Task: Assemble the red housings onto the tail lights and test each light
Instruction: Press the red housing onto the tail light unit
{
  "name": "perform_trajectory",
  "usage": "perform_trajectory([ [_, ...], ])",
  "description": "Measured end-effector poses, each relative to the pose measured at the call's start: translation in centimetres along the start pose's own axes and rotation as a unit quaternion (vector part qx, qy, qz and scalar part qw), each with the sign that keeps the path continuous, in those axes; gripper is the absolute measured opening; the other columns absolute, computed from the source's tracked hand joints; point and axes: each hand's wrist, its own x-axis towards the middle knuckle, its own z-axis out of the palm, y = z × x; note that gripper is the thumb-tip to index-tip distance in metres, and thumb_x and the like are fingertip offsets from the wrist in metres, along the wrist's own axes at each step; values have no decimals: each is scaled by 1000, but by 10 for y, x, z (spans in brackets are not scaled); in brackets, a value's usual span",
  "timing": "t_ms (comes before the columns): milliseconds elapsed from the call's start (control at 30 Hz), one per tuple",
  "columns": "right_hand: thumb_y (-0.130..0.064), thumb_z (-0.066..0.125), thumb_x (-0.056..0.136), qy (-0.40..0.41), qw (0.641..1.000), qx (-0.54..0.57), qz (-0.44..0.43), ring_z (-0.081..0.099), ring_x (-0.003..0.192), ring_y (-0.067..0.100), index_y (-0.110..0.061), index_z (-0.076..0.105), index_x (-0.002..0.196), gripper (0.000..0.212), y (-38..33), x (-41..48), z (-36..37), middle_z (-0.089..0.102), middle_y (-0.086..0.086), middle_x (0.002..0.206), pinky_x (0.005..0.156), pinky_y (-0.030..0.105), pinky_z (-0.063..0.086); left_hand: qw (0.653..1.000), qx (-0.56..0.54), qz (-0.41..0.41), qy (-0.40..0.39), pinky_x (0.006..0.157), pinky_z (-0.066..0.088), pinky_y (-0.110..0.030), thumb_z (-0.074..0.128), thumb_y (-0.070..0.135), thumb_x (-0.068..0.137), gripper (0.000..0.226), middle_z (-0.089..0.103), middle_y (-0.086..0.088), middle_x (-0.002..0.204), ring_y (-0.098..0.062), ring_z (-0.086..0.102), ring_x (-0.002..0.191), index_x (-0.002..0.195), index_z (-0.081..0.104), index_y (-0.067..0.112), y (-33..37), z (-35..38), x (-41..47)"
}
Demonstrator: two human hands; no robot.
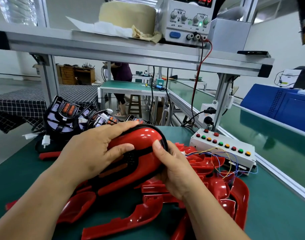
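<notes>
In the head view, I watched the left hand (89, 149) grip one housing (143, 135) from above while the right hand (174, 167) pinched its rim, above the desk (278, 213). I judged a crooked press could crack a clip, or the wires (215, 156) could snag. I counted three or four bare tail lights (63, 115), one test box (222, 149), and loose housings (124, 220) too overlapped to count.

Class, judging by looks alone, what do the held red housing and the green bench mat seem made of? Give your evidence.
Red housing: probably glossy moulded plastic; sharp white highlights on smooth curves. Green bench mat: likely matte rubber or vinyl; flat colour, no glare.
</notes>
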Motion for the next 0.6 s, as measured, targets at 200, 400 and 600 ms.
perform_trajectory([
  [200,-45,78,70,66,995,-33,-73,68,91,25,-17,71,100,41,-4,0,0,72,14,102,89,48,54,999,28,36,3,77,50,-26,27,81,74,58,60,27,104,2,57,97,130,13,78,16,8,-1],
  [400,-42,84,67,132,988,8,-85,66,89,36,-9,71,100,49,-3,0,2,71,23,101,90,62,51,993,3,-65,103,76,46,-32,44,89,61,86,60,21,102,-7,56,96,137,46,48,8,14,-1],
  [600,-52,79,64,137,986,53,-83,66,88,35,-8,70,104,60,-4,2,-1,71,21,99,88,68,48,790,-563,-218,105,79,60,-41,84,73,44,77,71,-7,117,-27,70,104,113,62,47,7,37,-14],
])
